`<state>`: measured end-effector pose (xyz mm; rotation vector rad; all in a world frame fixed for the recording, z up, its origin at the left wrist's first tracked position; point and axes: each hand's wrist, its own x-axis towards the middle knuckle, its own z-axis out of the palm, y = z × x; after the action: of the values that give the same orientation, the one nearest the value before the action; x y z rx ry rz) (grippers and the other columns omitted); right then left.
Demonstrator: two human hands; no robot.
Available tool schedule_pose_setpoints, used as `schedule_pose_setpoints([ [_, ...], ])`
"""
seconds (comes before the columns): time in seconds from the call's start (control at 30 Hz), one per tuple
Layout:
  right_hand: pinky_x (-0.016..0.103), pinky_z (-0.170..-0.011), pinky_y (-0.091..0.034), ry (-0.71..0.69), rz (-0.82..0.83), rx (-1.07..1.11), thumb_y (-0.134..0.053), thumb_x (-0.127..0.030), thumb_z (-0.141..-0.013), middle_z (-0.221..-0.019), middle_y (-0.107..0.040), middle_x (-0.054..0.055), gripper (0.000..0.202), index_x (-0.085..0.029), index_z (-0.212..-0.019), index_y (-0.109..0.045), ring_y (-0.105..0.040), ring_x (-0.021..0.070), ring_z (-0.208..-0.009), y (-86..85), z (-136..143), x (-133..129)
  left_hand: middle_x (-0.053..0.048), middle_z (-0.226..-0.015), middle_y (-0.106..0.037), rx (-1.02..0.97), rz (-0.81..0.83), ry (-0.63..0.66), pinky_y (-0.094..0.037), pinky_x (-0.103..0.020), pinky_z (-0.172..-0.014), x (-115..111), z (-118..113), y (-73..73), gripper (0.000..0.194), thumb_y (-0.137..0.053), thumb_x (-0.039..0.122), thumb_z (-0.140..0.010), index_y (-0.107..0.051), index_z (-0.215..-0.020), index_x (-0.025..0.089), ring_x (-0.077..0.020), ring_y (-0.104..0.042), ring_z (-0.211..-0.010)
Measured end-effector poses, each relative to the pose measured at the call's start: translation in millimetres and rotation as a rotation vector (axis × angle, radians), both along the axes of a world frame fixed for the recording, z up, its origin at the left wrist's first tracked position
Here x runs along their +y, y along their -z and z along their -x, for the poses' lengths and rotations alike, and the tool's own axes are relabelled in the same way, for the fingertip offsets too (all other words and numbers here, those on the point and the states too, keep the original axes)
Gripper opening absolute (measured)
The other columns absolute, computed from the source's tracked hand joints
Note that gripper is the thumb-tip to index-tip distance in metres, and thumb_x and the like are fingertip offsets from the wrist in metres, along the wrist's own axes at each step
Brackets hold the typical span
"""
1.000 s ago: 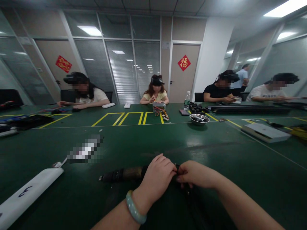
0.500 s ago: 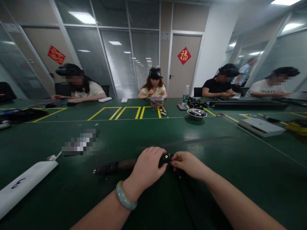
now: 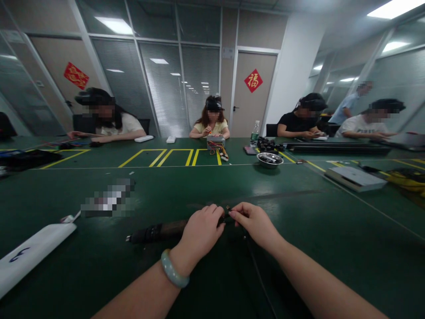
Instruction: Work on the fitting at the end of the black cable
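Note:
A dark pen-shaped electric screwdriver [image 3: 159, 232] lies across the green table, its metal tip pointing left. My left hand [image 3: 202, 231], with a pale green bangle at the wrist, is closed over its rear part and hides much of it. Right beside it, my right hand [image 3: 249, 220] pinches a small dark piece at the screwdriver's rear end; a tiny brass-coloured spot [image 3: 228, 208] shows there. What exactly the piece is I cannot make out. A thin black cable [image 3: 257, 268] runs from beneath my right hand toward the table's near edge.
To the left lie a long white pack [image 3: 36, 257] marked 3 and a blurred-out item [image 3: 109, 199]. Farther off stand a metal bowl [image 3: 269, 160], a white box [image 3: 356, 178], a bottle [image 3: 255, 132] and a grey unit with coloured wires [image 3: 215, 143]. Several people sit across the table.
My right hand has shifted slightly up and left, and the dark end piece with its gold square no longer shows between my hands. More of the cable is visible. The view has turned slightly.

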<state>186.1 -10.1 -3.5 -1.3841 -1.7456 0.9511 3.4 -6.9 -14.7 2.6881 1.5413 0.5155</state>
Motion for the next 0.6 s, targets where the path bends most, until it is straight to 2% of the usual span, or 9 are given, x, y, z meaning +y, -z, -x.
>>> schedule_pose_setpoints([
  [0.23, 0.02, -0.052, -0.038, 0.034, 0.104, -0.206, -0.058, -0.033, -0.083, -0.064, -0.067, -0.001, 0.017, -0.019, -0.087, -0.068, -0.059, 0.0116, -0.057, 10.6, -7, 6, -0.002, -0.096, -0.056, -0.016, -0.002, 0.001, -0.043, -0.032, -0.074, 0, 1, -1.7, 0.011, -0.058, 0.027, -0.086, -0.055, -0.095, 0.021, -0.0201, -0.054, -0.09],
  [0.43, 0.022, -0.054, -0.035, 0.057, -0.051, -0.428, -0.06, -0.028, -0.08, -0.066, -0.066, -0.002, 0.011, -0.023, -0.082, -0.069, -0.059, 0.0121, -0.059, 11.8, -8, 5, -0.002, -0.096, -0.056, -0.049, -0.003, 0.037, -0.043, -0.032, -0.074, -2, 4, -2.2, 0.01, -0.055, 0.024, -0.086, -0.057, -0.096, 0.021, -0.0187, -0.054, -0.087],
  [0.6, 0.023, -0.055, -0.035, 0.01, -0.05, -0.436, -0.059, -0.028, -0.08, -0.066, -0.066, -0.002, 0.012, -0.023, -0.084, -0.069, -0.059, 0.0126, -0.06, 13.3, -5, 3, -0.001, -0.096, -0.056, -0.082, -0.014, 0.077, -0.043, -0.033, -0.076, -1, 8, -1.3, 0.01, -0.055, 0.023, -0.086, -0.058, -0.096, 0.023, -0.0187, -0.055, -0.088],
])
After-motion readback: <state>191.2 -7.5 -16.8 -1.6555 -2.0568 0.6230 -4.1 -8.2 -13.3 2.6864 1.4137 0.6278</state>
